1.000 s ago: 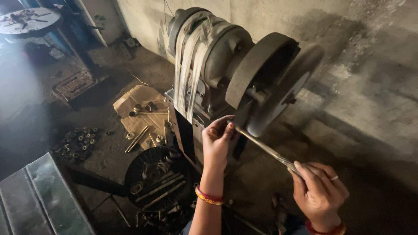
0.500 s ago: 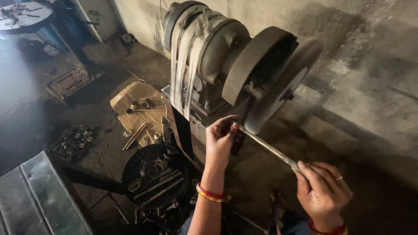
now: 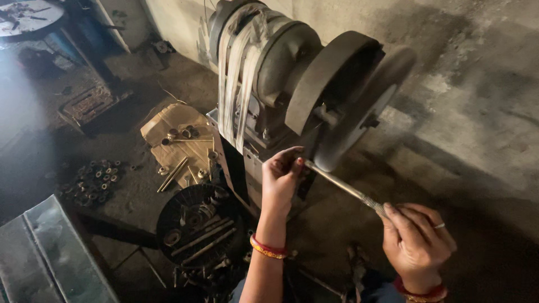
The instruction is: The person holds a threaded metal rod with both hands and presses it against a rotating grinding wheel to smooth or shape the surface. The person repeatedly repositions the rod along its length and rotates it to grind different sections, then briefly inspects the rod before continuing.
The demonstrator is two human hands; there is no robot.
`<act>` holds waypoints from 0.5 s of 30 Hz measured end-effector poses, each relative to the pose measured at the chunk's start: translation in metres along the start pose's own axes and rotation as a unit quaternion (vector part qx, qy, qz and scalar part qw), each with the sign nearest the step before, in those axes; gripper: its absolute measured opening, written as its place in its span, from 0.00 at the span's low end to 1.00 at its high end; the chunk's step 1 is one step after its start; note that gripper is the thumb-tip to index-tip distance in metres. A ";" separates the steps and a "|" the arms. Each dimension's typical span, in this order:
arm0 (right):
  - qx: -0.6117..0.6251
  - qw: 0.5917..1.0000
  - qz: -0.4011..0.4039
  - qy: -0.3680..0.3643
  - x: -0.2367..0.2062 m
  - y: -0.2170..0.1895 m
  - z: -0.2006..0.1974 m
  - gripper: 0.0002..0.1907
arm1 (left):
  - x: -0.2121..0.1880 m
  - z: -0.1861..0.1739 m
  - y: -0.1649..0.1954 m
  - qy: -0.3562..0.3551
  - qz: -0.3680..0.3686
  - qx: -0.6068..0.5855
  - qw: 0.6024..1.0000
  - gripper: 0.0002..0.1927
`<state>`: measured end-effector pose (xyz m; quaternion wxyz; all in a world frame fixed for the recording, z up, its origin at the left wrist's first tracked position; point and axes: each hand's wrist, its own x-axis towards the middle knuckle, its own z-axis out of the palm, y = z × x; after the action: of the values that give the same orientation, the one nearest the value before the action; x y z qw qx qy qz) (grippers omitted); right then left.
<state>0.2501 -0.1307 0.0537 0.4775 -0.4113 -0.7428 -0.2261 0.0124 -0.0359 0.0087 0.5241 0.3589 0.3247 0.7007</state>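
— So, what do we have under us?

— We stand over a bare concrete floor (image 3: 426,185), rough, dusty and stained, with a plastered wall (image 3: 483,67) behind, blotched grey. Light is dim; the far corner looks bluish.

— And the machine?

— We see a heavy grinder (image 3: 292,78) of dull cast metal, with pale flat belts (image 3: 236,78) looped over its rounded body and a thick grey grinding wheel (image 3: 359,112) at the front, smooth-faced and disc-shaped.

— Where is the rod?

— We hold a slim metal rod (image 3: 345,188) slanting up to the wheel's lower edge, where its tip appears to touch. Our left hand (image 3: 282,177) pinches the tip end, fingers curled closed around it just beside the wheel. Our right hand (image 3: 415,241) grips the lower end, fingers wrapped shut on it. Red bangles sit on both wrists.

— Anything lying about?

— We see torn cardboard (image 3: 177,134) carrying small round metal parts, a dark round tray (image 3: 193,224) of rods and rings, a heap of rings (image 3: 92,179) on the floor, and a dented grey metal sheet (image 3: 45,252) at the lower left.
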 end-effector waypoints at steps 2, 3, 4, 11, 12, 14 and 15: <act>-0.001 1.000 -0.004 -0.002 0.002 0.000 0.002 0.05 | -0.001 -0.001 -0.001 0.010 -0.004 -0.002 1.000 0.12; -0.003 1.000 -0.005 -0.002 0.004 -0.001 0.003 0.05 | 0.000 -0.003 -0.001 0.018 0.000 -0.007 1.000 0.12; -0.001 1.000 -0.008 0.001 0.007 -0.002 0.007 0.05 | 0.001 -0.006 0.000 0.027 0.005 -0.011 1.000 0.12; 0.034 0.999 -0.034 -0.001 0.029 -0.012 0.029 0.07 | 0.012 -0.025 0.013 0.059 0.074 0.030 0.995 0.12; 0.041 0.999 -0.034 -0.003 0.030 -0.012 0.030 0.08 | 0.013 -0.026 0.013 0.055 0.078 0.019 0.995 0.12; 0.020 0.999 -0.026 -0.007 0.028 -0.012 0.027 0.07 | 0.011 -0.025 0.013 0.055 0.077 0.026 0.995 0.13; 0.010 1.000 -0.022 -0.010 0.026 -0.012 0.024 0.07 | 0.009 -0.023 0.010 0.057 0.074 0.044 0.995 0.14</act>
<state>0.2226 -0.1094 0.0674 0.4692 -0.3924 -0.7584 -0.2253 -0.0139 -0.0311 0.0066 0.4355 0.3635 0.3572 0.7421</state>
